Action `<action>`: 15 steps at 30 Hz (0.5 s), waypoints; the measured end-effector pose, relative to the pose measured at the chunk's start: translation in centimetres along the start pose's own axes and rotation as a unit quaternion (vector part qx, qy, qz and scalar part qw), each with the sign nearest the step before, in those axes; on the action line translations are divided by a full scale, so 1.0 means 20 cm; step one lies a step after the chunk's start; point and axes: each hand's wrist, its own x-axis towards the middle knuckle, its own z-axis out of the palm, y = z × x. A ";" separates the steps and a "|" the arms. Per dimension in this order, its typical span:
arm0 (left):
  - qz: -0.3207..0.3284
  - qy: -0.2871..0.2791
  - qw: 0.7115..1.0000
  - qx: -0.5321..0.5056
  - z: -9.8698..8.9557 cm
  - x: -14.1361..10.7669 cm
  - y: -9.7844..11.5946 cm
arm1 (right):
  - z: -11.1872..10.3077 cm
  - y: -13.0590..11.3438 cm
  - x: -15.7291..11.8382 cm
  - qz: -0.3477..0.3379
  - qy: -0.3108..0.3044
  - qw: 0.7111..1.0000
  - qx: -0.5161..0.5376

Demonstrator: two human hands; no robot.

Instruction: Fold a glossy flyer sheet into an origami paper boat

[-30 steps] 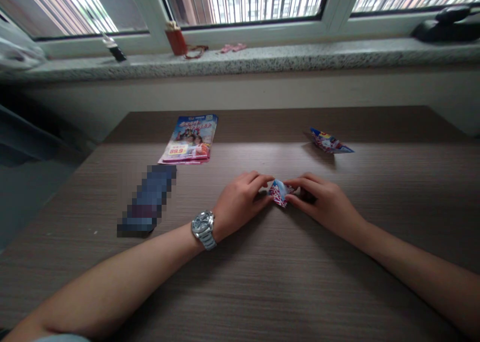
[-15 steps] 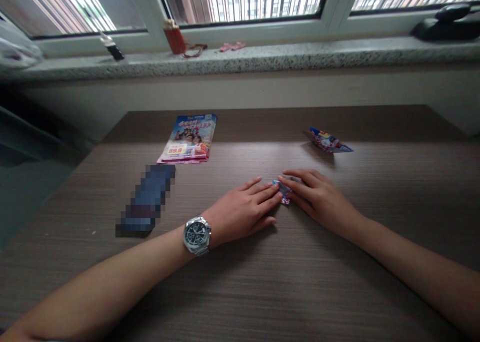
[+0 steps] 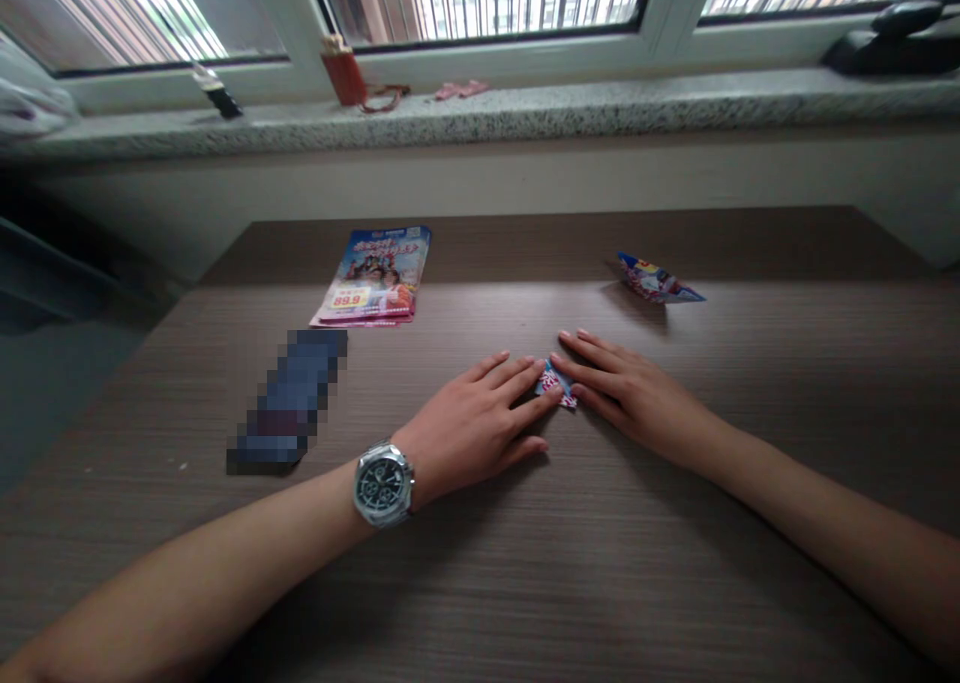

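Note:
A small folded piece of printed paper (image 3: 553, 383), pink, white and blue, lies flat on the brown wooden table (image 3: 480, 583) between my hands. My left hand (image 3: 484, 418), with a metal watch (image 3: 383, 483) on its wrist, lies flat with stretched fingers; its fingertips rest on the paper's left part. From the right, my right hand (image 3: 637, 388) reaches in, fingers spread, with fingertips at the paper's upper and right edges. Part of the paper is hidden under the fingers. Farther back stands a folded paper piece (image 3: 658, 280) with a blue pointed rim.
A stack of printed flyers (image 3: 379, 273) lies at the back left. In front of it is a dark, pixelated flat object (image 3: 289, 398). Beyond the table, the stone windowsill (image 3: 562, 113) carries a red-brown case (image 3: 344, 73), a small bottle (image 3: 217, 93) and a black object (image 3: 892, 48).
My right hand's fingers have shifted slightly up and left, and more of the paper's printed face shows. My left hand has slid a little to the left.

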 end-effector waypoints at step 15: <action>0.040 -0.008 0.997 -0.059 -0.01 0.01 -0.07 | -0.06 -0.02 0.01 0.013 -0.030 0.999 0.030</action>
